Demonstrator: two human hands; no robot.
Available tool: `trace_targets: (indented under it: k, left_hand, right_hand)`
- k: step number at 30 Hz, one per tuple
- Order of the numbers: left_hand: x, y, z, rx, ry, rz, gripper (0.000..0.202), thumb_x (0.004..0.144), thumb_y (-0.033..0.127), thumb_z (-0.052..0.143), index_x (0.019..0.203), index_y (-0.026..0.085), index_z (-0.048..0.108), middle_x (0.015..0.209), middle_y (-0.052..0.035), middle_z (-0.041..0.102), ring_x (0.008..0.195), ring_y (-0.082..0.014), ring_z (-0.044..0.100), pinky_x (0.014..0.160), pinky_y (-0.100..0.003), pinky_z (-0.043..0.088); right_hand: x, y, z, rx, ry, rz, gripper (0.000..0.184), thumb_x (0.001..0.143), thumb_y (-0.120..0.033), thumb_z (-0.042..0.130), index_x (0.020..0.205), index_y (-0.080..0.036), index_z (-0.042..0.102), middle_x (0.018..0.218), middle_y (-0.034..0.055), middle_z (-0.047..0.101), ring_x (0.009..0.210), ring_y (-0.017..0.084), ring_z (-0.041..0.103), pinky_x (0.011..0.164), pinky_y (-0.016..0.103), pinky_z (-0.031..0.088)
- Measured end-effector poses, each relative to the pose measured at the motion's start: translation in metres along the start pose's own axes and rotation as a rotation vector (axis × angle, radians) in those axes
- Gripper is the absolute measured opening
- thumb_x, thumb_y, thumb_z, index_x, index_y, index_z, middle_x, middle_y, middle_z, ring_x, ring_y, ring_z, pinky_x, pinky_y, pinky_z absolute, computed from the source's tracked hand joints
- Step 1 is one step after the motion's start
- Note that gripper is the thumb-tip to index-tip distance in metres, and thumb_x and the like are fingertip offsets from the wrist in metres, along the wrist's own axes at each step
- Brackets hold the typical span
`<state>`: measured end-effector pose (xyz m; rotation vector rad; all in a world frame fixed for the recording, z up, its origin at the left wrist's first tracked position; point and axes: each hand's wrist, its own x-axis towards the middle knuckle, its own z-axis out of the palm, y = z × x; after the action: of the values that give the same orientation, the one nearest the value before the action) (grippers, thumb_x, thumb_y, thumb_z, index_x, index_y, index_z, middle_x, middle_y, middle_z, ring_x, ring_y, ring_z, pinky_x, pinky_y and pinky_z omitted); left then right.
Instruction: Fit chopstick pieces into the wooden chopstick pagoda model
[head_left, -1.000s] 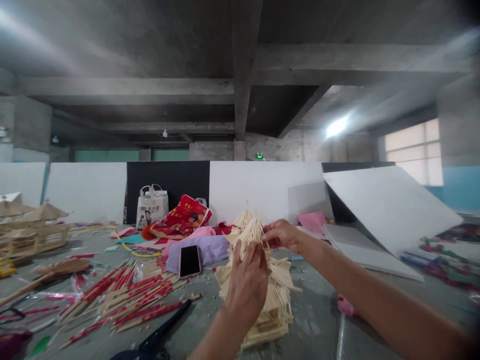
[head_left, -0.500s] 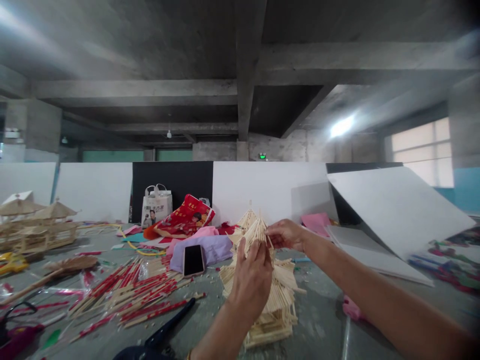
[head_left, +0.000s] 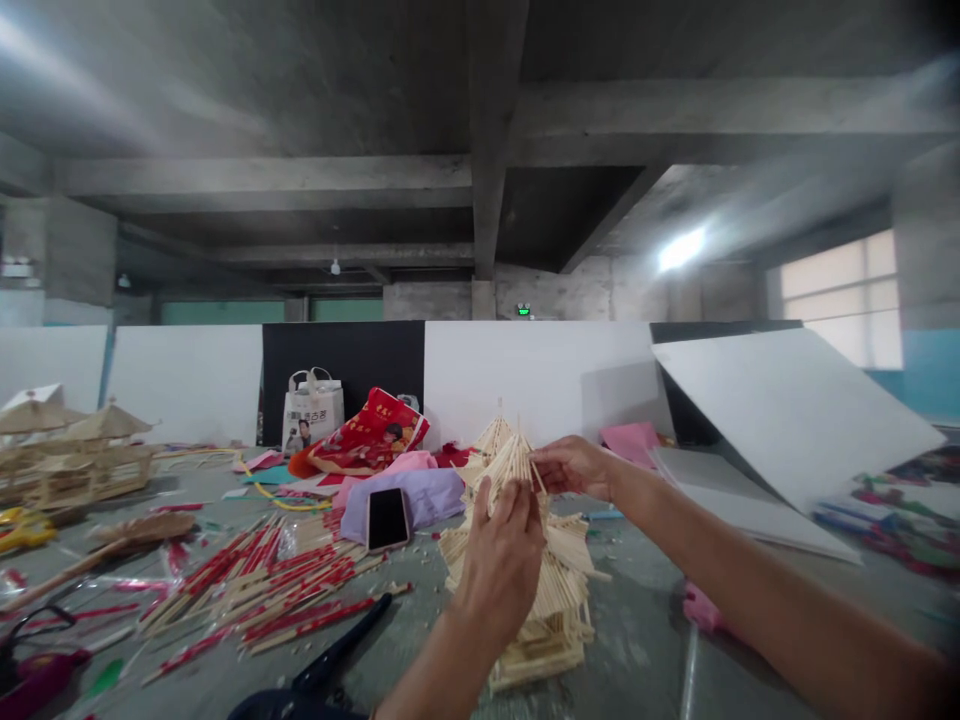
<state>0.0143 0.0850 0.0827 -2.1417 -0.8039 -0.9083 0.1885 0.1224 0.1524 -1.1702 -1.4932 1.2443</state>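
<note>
Fingers (head_left: 513, 506) on stick model (head_left: 564, 575), ribbed, tiered

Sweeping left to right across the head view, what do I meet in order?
Wooden pavilion models, white bag, phone, left hand, right hand, tilted white board.

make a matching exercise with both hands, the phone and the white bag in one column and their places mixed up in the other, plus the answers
1. phone
2. left hand
3. white bag
4. right hand

a. at the right side of the stick model's roof
b. in front of the black panel
c. at the near edge of the purple cloth
d. on the near side of the model

Pairs: 1-c, 2-d, 3-b, 4-a
</note>
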Motion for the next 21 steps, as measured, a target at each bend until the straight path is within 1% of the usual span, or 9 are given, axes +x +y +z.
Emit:
trace_targets:
  k: [3, 6, 8, 10, 13, 15, 18, 20, 21]
  left_hand:
    - [-0.007, -0.003, -0.011, -0.076, 0.054, -0.052, 0.033, 0.082, 0.029, 0.045, 0.113, 0.017, 0.052, 0.12, -0.0055, 0.054, 0.113, -0.0203, 0.044, 0.1, -0.043, 0.031]
    - [-0.02, -0.01, -0.024, -0.131, 0.123, -0.094, 0.029, 0.081, 0.028, 0.048, 0.107, 0.019, 0.055, 0.115, -0.0042, 0.058, 0.107, -0.0206, 0.048, 0.094, -0.041, 0.037]
    - [-0.032, -0.019, -0.03, -0.125, 0.181, -0.099, 0.026, 0.08, 0.027, 0.049, 0.104, 0.019, 0.057, 0.11, -0.0048, 0.06, 0.103, -0.0208, 0.051, 0.089, -0.039, 0.039]
    - [-0.046, -0.031, -0.033, -0.075, 0.204, -0.068, 0.026, 0.08, 0.028, 0.049, 0.104, 0.019, 0.056, 0.107, -0.0055, 0.061, 0.101, -0.0209, 0.052, 0.086, -0.038, 0.041]
    - [-0.07, -0.051, -0.031, 0.017, 0.238, -0.024, 0.026, 0.079, 0.033, 0.05, 0.1, 0.019, 0.058, 0.102, -0.0051, 0.063, 0.095, -0.0199, 0.055, 0.079, -0.034, 0.044]
    - [-0.087, -0.064, -0.026, 0.078, 0.244, -0.008, 0.028, 0.077, 0.037, 0.052, 0.098, 0.02, 0.06, 0.1, -0.0044, 0.065, 0.093, -0.0197, 0.057, 0.077, -0.033, 0.045]
    - [-0.113, -0.08, -0.015, 0.152, 0.221, 0.014, 0.032, 0.074, 0.045, 0.053, 0.094, 0.022, 0.062, 0.097, -0.0022, 0.066, 0.087, -0.0184, 0.06, 0.071, -0.03, 0.048]
    - [-0.13, -0.087, -0.008, 0.176, 0.19, 0.038, 0.033, 0.072, 0.047, 0.055, 0.094, 0.024, 0.062, 0.096, -0.0002, 0.067, 0.084, -0.017, 0.062, 0.069, -0.027, 0.049]
    - [-0.138, -0.089, -0.005, 0.172, 0.187, 0.064, 0.033, 0.071, 0.047, 0.055, 0.095, 0.025, 0.063, 0.095, 0.0008, 0.067, 0.083, -0.0162, 0.062, 0.068, -0.026, 0.05]
  right_hand:
    - [-0.003, 0.0, 0.001, -0.04, 0.019, -0.018, 0.025, 0.076, -0.036, 0.056, 0.08, -0.012, 0.062, 0.078, 0.0088, 0.067, 0.067, 0.014, 0.062, 0.063, 0.024, 0.046]
    - [-0.003, 0.002, -0.001, -0.123, 0.112, -0.068, 0.027, 0.076, -0.038, 0.052, 0.079, -0.014, 0.062, 0.079, 0.0082, 0.067, 0.066, 0.013, 0.061, 0.06, 0.023, 0.045]
    - [-0.004, 0.004, -0.007, -0.21, 0.22, -0.112, 0.025, 0.075, -0.038, 0.053, 0.074, -0.014, 0.06, 0.073, 0.0063, 0.066, 0.06, 0.012, 0.059, 0.054, 0.022, 0.042]
    - [-0.01, 0.007, -0.017, -0.323, 0.343, -0.159, 0.022, 0.073, -0.036, 0.053, 0.065, -0.015, 0.056, 0.06, 0.0027, 0.061, 0.05, 0.01, 0.054, 0.048, 0.021, 0.037]
    - [-0.028, 0.013, -0.035, -0.521, 0.497, -0.22, 0.026, 0.072, -0.031, 0.052, 0.049, -0.018, 0.046, 0.042, -0.0038, 0.046, 0.041, 0.009, 0.04, 0.044, 0.023, 0.027]
    - [-0.048, 0.02, -0.039, -0.645, 0.564, -0.259, 0.031, 0.072, -0.029, 0.05, 0.045, -0.019, 0.038, 0.04, -0.0054, 0.036, 0.043, 0.009, 0.034, 0.045, 0.024, 0.023]
    - [-0.084, 0.042, -0.022, -0.783, 0.595, -0.289, 0.032, 0.072, -0.029, 0.048, 0.045, -0.02, 0.033, 0.044, -0.0052, 0.03, 0.047, 0.01, 0.031, 0.047, 0.025, 0.021]
    - [-0.112, 0.066, 0.001, -0.832, 0.521, -0.278, 0.032, 0.074, -0.032, 0.046, 0.046, -0.02, 0.037, 0.045, -0.0044, 0.034, 0.047, 0.011, 0.033, 0.046, 0.025, 0.022]
    - [-0.125, 0.08, 0.012, -0.846, 0.463, -0.265, 0.029, 0.072, -0.031, 0.048, 0.047, -0.02, 0.042, 0.046, -0.0037, 0.039, 0.047, 0.011, 0.037, 0.044, 0.025, 0.024]
